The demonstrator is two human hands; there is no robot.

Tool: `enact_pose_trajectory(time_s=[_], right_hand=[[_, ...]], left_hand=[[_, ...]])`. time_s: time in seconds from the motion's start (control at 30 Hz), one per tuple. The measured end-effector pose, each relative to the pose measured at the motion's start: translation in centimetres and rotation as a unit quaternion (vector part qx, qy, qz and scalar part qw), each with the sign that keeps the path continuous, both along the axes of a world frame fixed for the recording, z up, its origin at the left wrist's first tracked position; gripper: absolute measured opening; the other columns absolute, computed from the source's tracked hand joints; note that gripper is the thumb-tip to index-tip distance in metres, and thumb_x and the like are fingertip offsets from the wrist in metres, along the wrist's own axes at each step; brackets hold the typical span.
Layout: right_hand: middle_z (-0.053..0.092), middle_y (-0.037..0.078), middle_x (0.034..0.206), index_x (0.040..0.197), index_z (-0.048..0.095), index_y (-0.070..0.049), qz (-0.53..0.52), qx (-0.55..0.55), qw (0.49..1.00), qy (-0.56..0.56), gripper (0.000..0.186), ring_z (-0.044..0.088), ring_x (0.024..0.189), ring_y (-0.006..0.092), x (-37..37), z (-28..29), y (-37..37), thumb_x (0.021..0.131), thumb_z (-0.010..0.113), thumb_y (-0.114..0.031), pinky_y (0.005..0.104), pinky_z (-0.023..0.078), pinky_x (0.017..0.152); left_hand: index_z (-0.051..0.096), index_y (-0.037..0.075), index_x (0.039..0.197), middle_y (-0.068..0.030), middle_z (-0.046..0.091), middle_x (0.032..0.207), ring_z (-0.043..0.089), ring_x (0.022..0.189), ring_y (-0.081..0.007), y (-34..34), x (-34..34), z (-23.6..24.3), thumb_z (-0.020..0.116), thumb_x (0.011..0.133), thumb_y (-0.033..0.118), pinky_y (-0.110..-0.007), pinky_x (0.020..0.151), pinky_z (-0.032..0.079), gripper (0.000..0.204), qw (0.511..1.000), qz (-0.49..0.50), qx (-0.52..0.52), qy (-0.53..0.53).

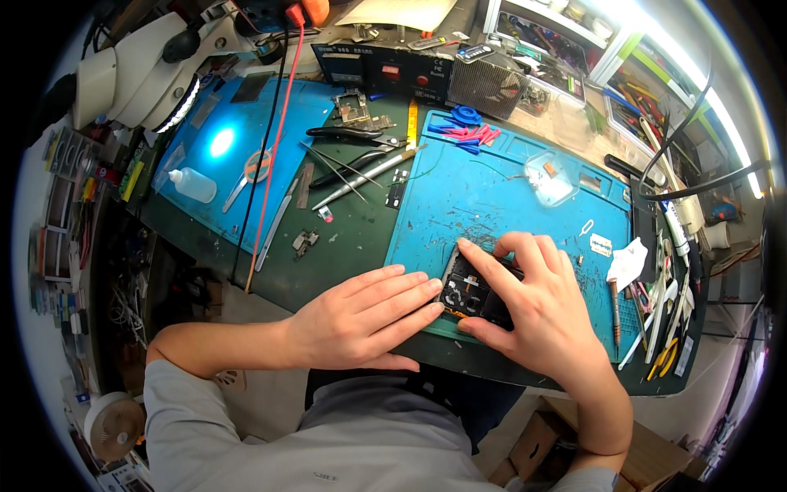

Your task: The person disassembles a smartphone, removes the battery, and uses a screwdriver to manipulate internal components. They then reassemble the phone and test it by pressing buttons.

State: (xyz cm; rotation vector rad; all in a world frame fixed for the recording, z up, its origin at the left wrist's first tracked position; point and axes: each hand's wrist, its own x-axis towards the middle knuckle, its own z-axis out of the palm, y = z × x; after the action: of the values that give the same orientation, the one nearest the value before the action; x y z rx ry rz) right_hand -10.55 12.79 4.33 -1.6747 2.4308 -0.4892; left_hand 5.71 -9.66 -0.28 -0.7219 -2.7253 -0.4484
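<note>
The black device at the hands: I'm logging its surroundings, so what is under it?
The blue mat shows beyond the black device. Whatever is directly beneath is covered, and the right hand hides part of its face.

Our dark green table (348, 246) stretches ahead of our left hand (352, 321) and right hand (537, 299). On it, a blue mat (459, 189) lies beneath the right hand; another blue mat (254, 121) lies beyond the left hand, leftward. Between them we find black-handled pliers (344, 133), a silver pen-shaped tool (361, 183) and a small metal part (306, 241).
</note>
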Motion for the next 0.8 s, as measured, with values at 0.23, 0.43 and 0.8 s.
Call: enact_pose_trajectory(time_s=[0.23, 0.43, 0.8], right_hand=[[0.056, 0.007, 0.118, 0.145, 0.061, -0.013, 0.008, 0.022, 1.0, -0.002, 0.077, 0.054, 0.108, 0.0266, -0.3, 0.5, -0.3, 0.077, 0.088, -0.035, 0.0392, 0.043, 0.089], [0.055, 0.008, 0.118, 0.144, 0.061, -0.013, 0.002, 0.011, 1.0, -0.013, 0.078, 0.054, 0.107, 0.0271, -0.3, 0.3, -0.3, 0.075, 0.09, -0.034, 0.0396, 0.043, 0.089], [0.056, 0.008, 0.12, 0.142, 0.059, -0.009, 0.001, 0.005, 0.999, -0.032, 0.082, 0.055, 0.108, 0.0273, -0.6, 0.1, -0.4, 0.071, 0.091, -0.033, 0.0404, 0.042, 0.088]], left_hand=[[0.052, -0.007, 0.146, -0.0196, 0.056, 0.148, 0.056, 0.134, -0.0364, 0.1, -0.6, 0.9, 0.081, 0.079, 0.062, -0.049, 0.112, 0.047, 0.101, 0.993, 0.06, 0.058, -0.084], [0.05, -0.004, 0.15, -0.0159, 0.051, 0.145, 0.047, 0.13, -0.0334, 0.4, -2.3, 1.1, 0.078, 0.075, 0.071, -0.048, 0.108, 0.038, 0.11, 0.988, 0.077, 0.062, -0.12], [0.055, 0.0, 0.149, -0.0139, 0.053, 0.138, 0.047, 0.122, -0.032, 0.4, -3.1, 0.8, 0.077, 0.08, 0.068, -0.047, 0.105, 0.038, 0.099, 0.984, 0.105, 0.079, -0.124]])
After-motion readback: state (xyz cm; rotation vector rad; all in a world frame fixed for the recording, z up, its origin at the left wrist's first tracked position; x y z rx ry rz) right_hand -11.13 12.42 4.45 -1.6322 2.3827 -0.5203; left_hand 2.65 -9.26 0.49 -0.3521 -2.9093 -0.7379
